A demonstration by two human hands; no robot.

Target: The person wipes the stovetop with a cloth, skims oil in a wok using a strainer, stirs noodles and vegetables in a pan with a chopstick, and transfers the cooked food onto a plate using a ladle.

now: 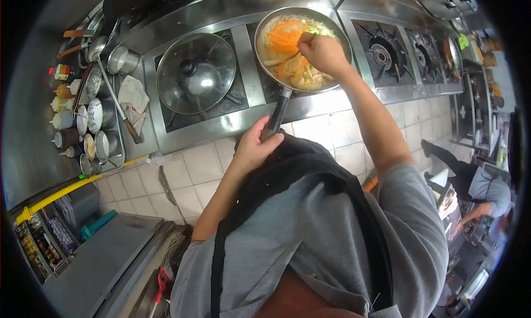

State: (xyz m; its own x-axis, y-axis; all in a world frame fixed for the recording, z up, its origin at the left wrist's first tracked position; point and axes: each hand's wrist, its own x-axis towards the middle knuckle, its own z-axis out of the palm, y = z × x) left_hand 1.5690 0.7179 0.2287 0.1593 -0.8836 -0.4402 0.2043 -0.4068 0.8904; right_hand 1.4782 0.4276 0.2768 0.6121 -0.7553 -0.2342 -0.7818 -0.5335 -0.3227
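Observation:
On the stove stands a wide pan point(267, 61) of noodle-like food with orange shreds point(284, 40) and pale green pieces point(318, 28). My left hand point(258, 146) is wrapped round the pan's black handle point(280, 111). Over the right part of the pan, my right hand point(322, 51) is closed on a thin utensil that points down into the food; its lower end is hard to make out. A pot with a glass lid point(196, 73) and black knob sits on the burner to the left.
Bare burners point(380, 55) lie to the right. On the left are squeeze bottles point(62, 104), metal bowls point(95, 114), a long-handled ladle point(133, 131) and a folded cloth point(133, 95). Another person point(488, 188) is at the far right.

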